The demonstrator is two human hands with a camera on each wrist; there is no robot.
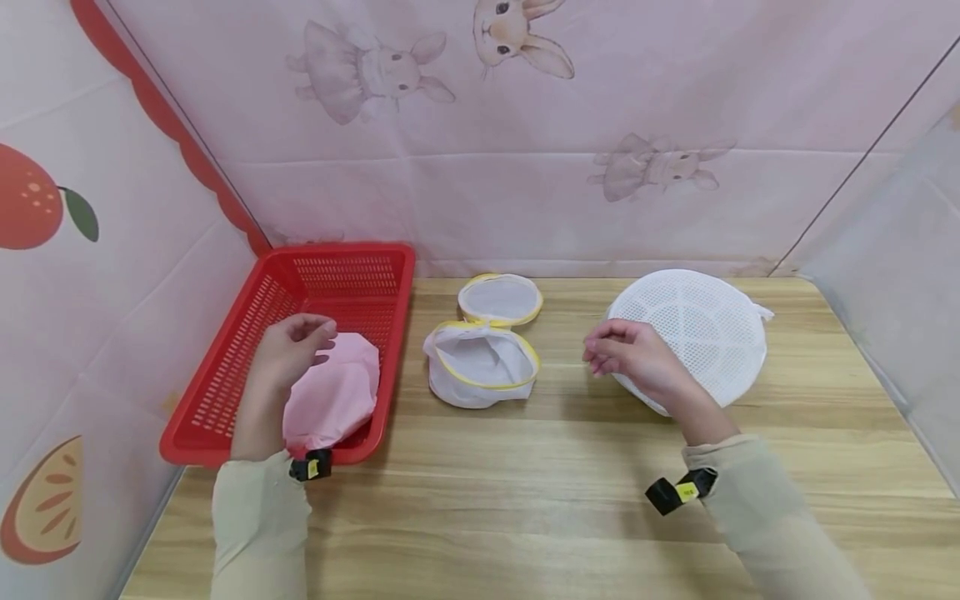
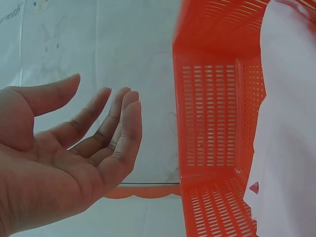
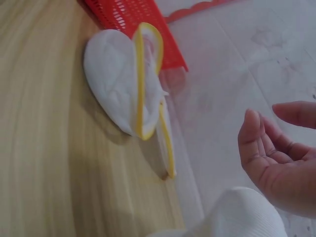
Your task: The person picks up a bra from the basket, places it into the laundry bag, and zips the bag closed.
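My left hand (image 1: 291,354) hovers over a red plastic basket (image 1: 396,333), its fingers loosely bent around nothing. Inside the basket lies a folded pink cloth (image 1: 341,387), partly hidden by that hand and forearm. My right hand (image 1: 626,354), also holding nothing, hangs with relaxed fingers over the left edge of a round white mesh bag (image 1: 705,325). Between the hands stands a small white mesh laundry bag (image 1: 468,393) with a yellow zip rim. Its round lid (image 1: 501,298) is folded back toward the wall, leaving the mouth of the bag uncovered.
The wooden table (image 1: 487,500) runs up to a pink wall cover (image 1: 525,208) with printed rabbits. A white cover with fruit prints (image 1: 45,333) borders the left side beside the basket. A pale wall (image 1: 915,292) closes off the right.
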